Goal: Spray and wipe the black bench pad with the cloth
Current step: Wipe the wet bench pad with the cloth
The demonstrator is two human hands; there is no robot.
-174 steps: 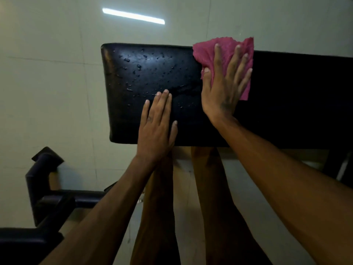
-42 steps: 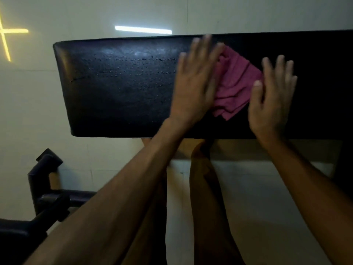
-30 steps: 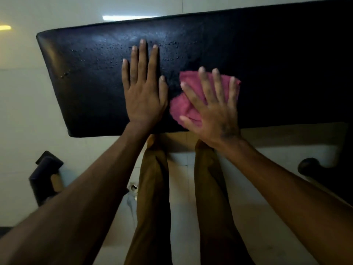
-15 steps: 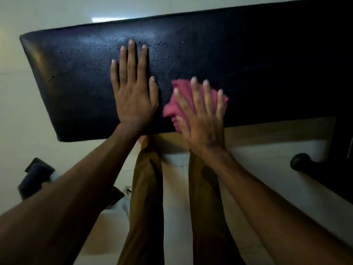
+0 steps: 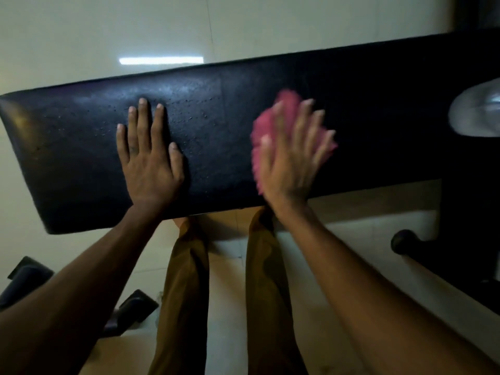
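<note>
The black bench pad (image 5: 81,147) runs across the view from left to right, with small water droplets scattered over its left half. My left hand (image 5: 148,161) lies flat on the pad with its fingers spread, holding nothing. My right hand (image 5: 290,161) presses the pink cloth (image 5: 266,125) flat against the pad to the right of centre. That hand and the cloth are blurred by motion. The cloth shows above and to both sides of my fingers.
A pale rounded object (image 5: 476,115), blurred, sits at the right edge above the pad. Black metal frame parts stand on the light tiled floor at the lower left (image 5: 29,277) and right (image 5: 405,242). My legs in brown trousers (image 5: 186,288) stand below the pad's near edge.
My right hand has slid the pink cloth to the right and up across the pad, away from my left hand. My left hand stays flat in the same spot.
</note>
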